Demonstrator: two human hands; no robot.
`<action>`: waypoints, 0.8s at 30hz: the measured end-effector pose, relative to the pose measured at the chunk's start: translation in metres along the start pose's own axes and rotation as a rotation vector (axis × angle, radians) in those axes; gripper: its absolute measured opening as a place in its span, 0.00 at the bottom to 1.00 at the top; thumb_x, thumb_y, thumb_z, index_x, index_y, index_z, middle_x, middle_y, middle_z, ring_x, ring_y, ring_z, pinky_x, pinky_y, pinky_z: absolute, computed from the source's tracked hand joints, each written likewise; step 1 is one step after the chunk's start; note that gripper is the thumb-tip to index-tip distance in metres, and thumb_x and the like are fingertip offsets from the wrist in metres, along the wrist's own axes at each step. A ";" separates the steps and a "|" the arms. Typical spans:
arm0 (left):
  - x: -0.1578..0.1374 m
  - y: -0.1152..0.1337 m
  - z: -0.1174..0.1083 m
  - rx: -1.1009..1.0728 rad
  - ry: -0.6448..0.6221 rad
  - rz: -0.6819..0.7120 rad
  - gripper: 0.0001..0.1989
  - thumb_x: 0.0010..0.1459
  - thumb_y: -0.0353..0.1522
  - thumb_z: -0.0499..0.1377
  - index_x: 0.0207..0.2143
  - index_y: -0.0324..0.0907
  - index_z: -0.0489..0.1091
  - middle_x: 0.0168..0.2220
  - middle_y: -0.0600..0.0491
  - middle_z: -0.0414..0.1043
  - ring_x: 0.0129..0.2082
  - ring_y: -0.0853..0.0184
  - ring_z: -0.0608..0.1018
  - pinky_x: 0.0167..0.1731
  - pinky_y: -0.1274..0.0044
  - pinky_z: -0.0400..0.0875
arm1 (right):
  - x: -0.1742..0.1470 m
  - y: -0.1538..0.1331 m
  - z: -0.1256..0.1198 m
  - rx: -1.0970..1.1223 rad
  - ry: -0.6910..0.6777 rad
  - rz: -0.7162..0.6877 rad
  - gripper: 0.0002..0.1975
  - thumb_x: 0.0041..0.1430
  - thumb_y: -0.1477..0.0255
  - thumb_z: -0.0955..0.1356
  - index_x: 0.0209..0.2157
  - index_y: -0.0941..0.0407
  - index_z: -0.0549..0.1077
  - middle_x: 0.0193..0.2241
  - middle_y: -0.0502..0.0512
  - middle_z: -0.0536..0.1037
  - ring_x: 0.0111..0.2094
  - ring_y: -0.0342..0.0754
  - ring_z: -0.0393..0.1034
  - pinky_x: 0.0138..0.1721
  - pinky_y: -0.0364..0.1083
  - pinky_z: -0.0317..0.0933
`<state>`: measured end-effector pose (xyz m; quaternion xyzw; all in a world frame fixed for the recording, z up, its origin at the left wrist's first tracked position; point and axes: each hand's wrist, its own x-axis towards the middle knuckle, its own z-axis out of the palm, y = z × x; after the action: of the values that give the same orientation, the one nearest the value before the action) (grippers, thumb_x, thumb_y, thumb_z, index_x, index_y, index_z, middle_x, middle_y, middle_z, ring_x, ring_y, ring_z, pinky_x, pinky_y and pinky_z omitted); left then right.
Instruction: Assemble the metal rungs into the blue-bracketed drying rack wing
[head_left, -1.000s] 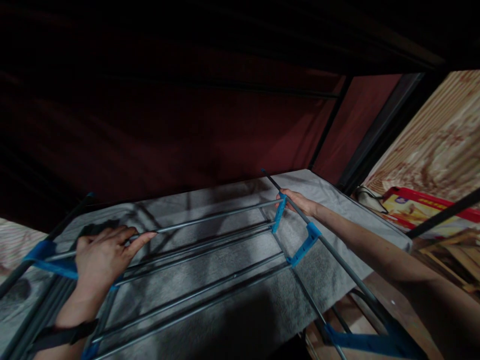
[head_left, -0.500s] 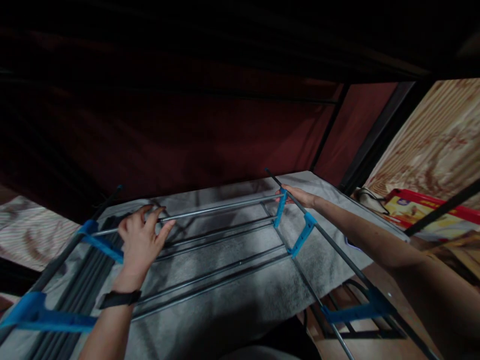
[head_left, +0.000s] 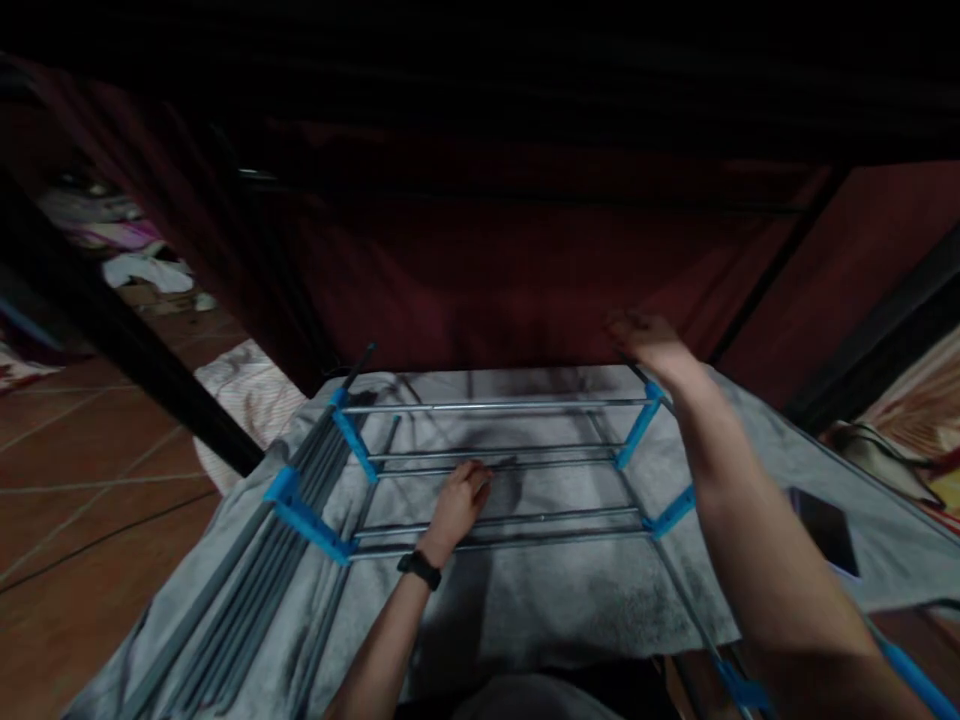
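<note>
Rack point(head_left: 637, 432) adjustment seemed underway. Left hand point(head_left: 457, 502) hung loosely spread near crossbars point(head_left: 510, 406); right hand point(head_left: 646, 340) state indeterminable. Next move likely required steady rack.

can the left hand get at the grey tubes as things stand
Probably yes: the grey tubes lie uncovered at their near ends, though a blue bracket stands partly between them and the left hand.

Left arm point(head_left: 390, 630) and right arm point(head_left: 750, 520) reach forward, the right farther.
The left hand point(head_left: 457, 498) has loosely bent fingers; the right hand point(head_left: 651, 343), blurred and dim, points leftward.
</note>
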<state>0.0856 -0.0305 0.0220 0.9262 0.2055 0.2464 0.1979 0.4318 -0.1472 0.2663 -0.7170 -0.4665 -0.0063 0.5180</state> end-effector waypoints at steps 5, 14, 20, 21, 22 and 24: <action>-0.010 -0.019 0.002 0.031 -0.056 -0.098 0.14 0.66 0.28 0.56 0.50 0.45 0.77 0.52 0.45 0.75 0.53 0.58 0.77 0.58 0.64 0.73 | -0.143 0.045 0.079 0.023 -0.128 0.200 0.13 0.61 0.57 0.66 0.34 0.50 0.76 0.35 0.56 0.81 0.41 0.56 0.75 0.48 0.54 0.69; 0.013 -0.017 0.023 0.202 -0.138 -0.109 0.20 0.67 0.30 0.56 0.61 0.46 0.70 0.58 0.44 0.73 0.58 0.55 0.74 0.60 0.60 0.68 | -0.253 0.173 0.079 -0.485 0.179 0.558 0.29 0.55 0.68 0.61 0.59 0.61 0.67 0.55 0.75 0.71 0.60 0.68 0.67 0.63 0.63 0.60; 0.049 -0.019 0.039 0.276 -0.279 -0.080 0.20 0.69 0.32 0.54 0.61 0.44 0.70 0.57 0.42 0.76 0.60 0.52 0.76 0.61 0.60 0.67 | -0.227 0.184 0.093 -0.399 0.148 0.651 0.36 0.54 0.71 0.61 0.66 0.62 0.58 0.62 0.75 0.67 0.66 0.64 0.63 0.67 0.57 0.58; 0.054 -0.021 0.041 0.287 -0.318 -0.083 0.19 0.69 0.32 0.54 0.60 0.43 0.71 0.55 0.41 0.78 0.58 0.52 0.77 0.60 0.61 0.68 | -0.225 0.188 0.094 -0.386 0.141 0.665 0.37 0.54 0.72 0.61 0.67 0.61 0.58 0.61 0.74 0.69 0.65 0.64 0.64 0.66 0.57 0.59; 0.058 -0.022 0.043 0.296 -0.358 -0.089 0.19 0.70 0.33 0.53 0.60 0.43 0.71 0.54 0.41 0.79 0.56 0.53 0.78 0.58 0.62 0.69 | -0.224 0.192 0.094 -0.378 0.134 0.677 0.37 0.54 0.72 0.62 0.67 0.60 0.58 0.59 0.73 0.70 0.64 0.64 0.65 0.66 0.58 0.60; 0.063 -0.025 0.048 0.306 -0.426 -0.109 0.18 0.72 0.35 0.52 0.58 0.43 0.72 0.51 0.42 0.81 0.52 0.53 0.81 0.54 0.65 0.71 | -0.224 0.201 0.095 -0.371 0.124 0.687 0.35 0.54 0.73 0.62 0.65 0.59 0.60 0.56 0.71 0.73 0.62 0.64 0.68 0.64 0.59 0.61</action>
<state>0.1543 0.0081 -0.0040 0.9640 0.2434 0.0008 0.1072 0.3960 -0.2306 -0.0360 -0.9111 -0.1580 0.0397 0.3787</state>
